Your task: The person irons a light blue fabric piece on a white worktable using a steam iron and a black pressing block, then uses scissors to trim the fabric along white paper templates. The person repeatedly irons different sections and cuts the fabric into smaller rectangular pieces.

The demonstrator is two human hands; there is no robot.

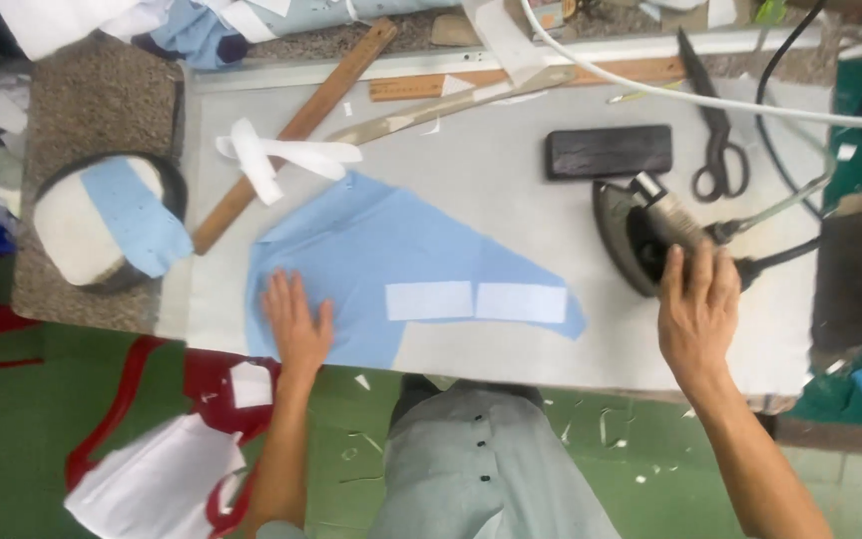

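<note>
Your left hand (296, 327): flat, fingers spread, pressing the light-blue cut fabric piece (401, 274). Your right hand (697, 304): wrapped around the dark metal iron's handle (665, 215) on the grey table (511, 175).

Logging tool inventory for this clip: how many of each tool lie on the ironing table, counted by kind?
Iron, under the right hand: 1
Scissors: 1
Wooden rulers: 2
Black block: 1
Total: 5
The left hand presses the blue fabric piece, not a tool.
</note>
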